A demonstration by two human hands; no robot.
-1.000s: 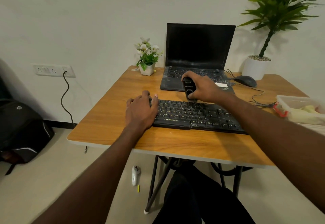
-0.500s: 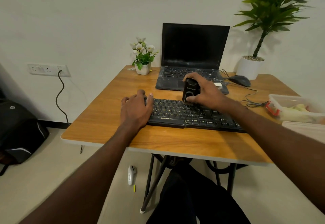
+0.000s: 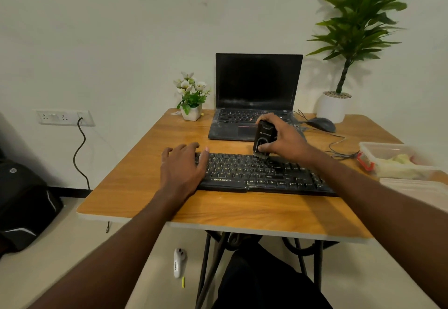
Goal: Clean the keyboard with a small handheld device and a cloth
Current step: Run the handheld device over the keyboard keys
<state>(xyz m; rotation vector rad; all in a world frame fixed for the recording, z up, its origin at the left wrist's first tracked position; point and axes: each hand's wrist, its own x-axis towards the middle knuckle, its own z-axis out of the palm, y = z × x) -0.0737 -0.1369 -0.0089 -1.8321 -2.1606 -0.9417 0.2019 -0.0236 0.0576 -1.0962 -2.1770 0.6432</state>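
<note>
Gripping a small black handheld device (image 3: 264,137) upright, the right hand (image 3: 284,140) curls its fingers and thumb around the body and sets the device's lower end on the top key rows of the black keyboard (image 3: 261,174), toward the board's 12 o'clock edge. The left hand (image 3: 181,169) lies flat with relaxed, nearly straight fingers over the keyboard's 9 o'clock end, thumb on the keys, holding nothing. The keyboard sits across the middle of the wooden table (image 3: 145,177). At 12 o'clock beyond it stands an open laptop (image 3: 254,95), screen dark, with a small flower pot (image 3: 192,104) at its 9 o'clock side. At the keyboard's 3 o'clock a clear plastic container (image 3: 378,151) holds a pale yellow cloth (image 3: 401,159).
</note>
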